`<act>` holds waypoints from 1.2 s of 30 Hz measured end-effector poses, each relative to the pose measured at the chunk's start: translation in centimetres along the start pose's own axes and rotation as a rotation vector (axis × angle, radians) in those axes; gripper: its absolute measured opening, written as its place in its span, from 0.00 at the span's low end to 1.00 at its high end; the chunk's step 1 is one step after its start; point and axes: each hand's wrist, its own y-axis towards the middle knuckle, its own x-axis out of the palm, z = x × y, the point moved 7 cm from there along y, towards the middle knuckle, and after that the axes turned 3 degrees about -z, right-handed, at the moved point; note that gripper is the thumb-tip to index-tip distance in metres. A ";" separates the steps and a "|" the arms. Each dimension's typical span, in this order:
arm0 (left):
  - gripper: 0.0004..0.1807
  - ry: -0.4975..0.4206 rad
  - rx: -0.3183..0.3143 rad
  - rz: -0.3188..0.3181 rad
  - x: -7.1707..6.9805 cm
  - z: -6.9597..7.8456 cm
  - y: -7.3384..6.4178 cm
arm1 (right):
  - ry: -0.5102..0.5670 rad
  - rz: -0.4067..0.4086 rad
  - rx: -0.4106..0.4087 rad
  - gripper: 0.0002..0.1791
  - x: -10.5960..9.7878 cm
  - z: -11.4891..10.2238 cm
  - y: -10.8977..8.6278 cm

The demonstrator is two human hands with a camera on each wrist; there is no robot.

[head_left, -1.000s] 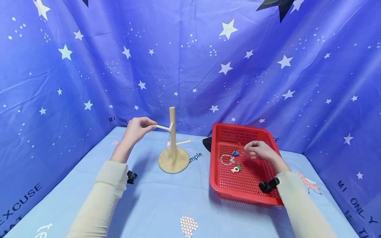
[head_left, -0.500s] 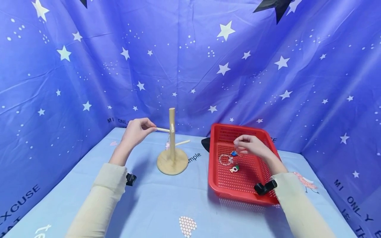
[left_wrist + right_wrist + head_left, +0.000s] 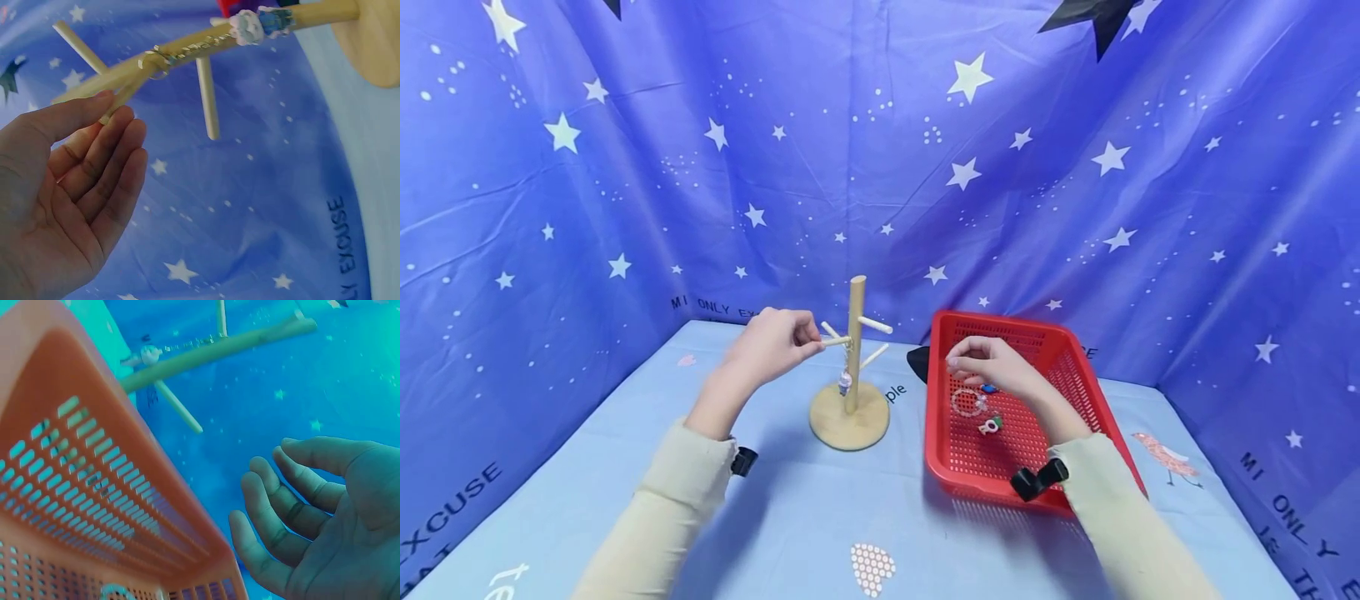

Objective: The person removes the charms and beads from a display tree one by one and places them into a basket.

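Thumb and index finger of my left hand [image 3: 775,346] pinch the tip of one peg [image 3: 128,94] on a wooden peg stand [image 3: 855,358]. From that peg, close to the post, a keychain with a pink, white and blue figure [image 3: 250,28] hangs by its ring and chain. Over the left rim of a red plastic basket [image 3: 934,417] is my right hand [image 3: 988,367], its fingers loosely bent and nothing between them in the right wrist view. Inside the basket lie a clear bead bracelet [image 3: 964,403], a small white and green figure charm [image 3: 991,426] and a blue charm [image 3: 988,388], partly covered by the right hand.
The stand's round base [image 3: 850,429] rests on a light blue cloth [image 3: 805,517]. More pegs [image 3: 876,325] stick out toward the basket. Behind everything hangs a blue star-patterned curtain [image 3: 895,150]. A black object [image 3: 919,362] sits at the basket's back left side.
The left hand has shifted right with the peg, and the stand has turned and slid slightly right. Out of the basket's middle, the right hand has moved left to its rim.
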 end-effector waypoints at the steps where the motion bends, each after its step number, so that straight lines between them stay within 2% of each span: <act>1: 0.04 0.009 0.006 -0.008 0.1 0.4 -0.1 | -0.002 -0.002 -0.001 0.17 0.3 -0.2 0.1; 7: 0.07 0.040 0.040 -0.046 0.5 2.9 -0.6 | 0.025 -0.020 -0.028 0.16 1.6 -1.1 0.8; 15: 0.10 -0.014 0.070 -0.118 1.4 5.2 -1.3 | 0.053 -0.040 -0.053 0.16 3.4 -2.0 1.4; 21: 0.14 -0.010 0.112 -0.173 1.7 5.8 -1.8 | 0.048 -0.041 -0.080 0.14 4.4 -2.8 1.7; 26: 0.12 -0.130 0.160 -0.196 1.9 5.1 -1.7 | 0.054 -0.042 -0.095 0.11 5.3 -3.1 1.8; 28: 0.09 -0.180 0.164 -0.166 1.8 4.4 -1.5 | 0.060 -0.039 -0.106 0.11 5.7 -3.3 1.9; 30: 0.07 -0.212 0.154 -0.107 1.6 3.6 -1.3 | 0.072 -0.031 -0.111 0.11 5.9 -3.4 2.0; 33: 0.05 -0.200 0.114 -0.001 1.2 2.4 -0.9 | 0.085 -0.018 -0.123 0.13 6.3 -3.7 2.0; 36: 0.06 -0.176 0.079 0.062 1.3 1.4 -0.6 | 0.100 -0.001 -0.128 0.15 6.6 -3.9 2.1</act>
